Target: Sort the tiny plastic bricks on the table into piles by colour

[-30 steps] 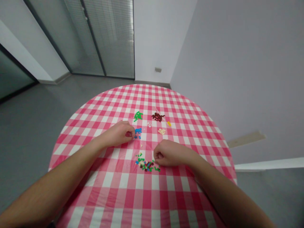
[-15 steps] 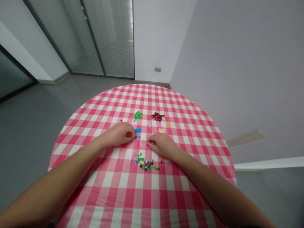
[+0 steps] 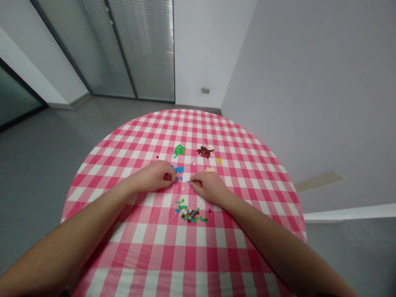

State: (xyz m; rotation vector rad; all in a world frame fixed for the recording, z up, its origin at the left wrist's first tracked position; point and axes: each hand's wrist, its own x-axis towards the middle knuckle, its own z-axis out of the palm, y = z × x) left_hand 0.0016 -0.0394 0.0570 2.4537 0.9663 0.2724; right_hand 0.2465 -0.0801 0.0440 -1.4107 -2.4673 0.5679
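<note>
My left hand (image 3: 157, 175) rests curled on the table just left of a small pile of blue building bricks (image 3: 178, 169). Its thumb and forefinger come together beside a few loose blue bits, and whatever they may hold is hidden. Across a narrow gap, my right hand (image 3: 209, 186) pinches a tiny blue brick (image 3: 187, 182) between thumb and forefinger. A cream brick (image 3: 183, 189) lies alone between the hands. Cream bricks (image 3: 210, 169) sit right behind my right hand. Nearer to me is a mixed heap of green, brown, cream and blue bricks (image 3: 190, 214).
Farther back lie a green pile (image 3: 179, 151), a dark brown pile (image 3: 205, 152), yellow bricks (image 3: 219, 161) and some pale pink bits (image 3: 194, 161). One red brick (image 3: 157, 157) is behind my left hand. A checked cloth (image 3: 148, 255) covers the round table.
My right hand has shifted slightly left and back, and a blue brick now shows at its fingertips. My left hand has stayed nearly still.
</note>
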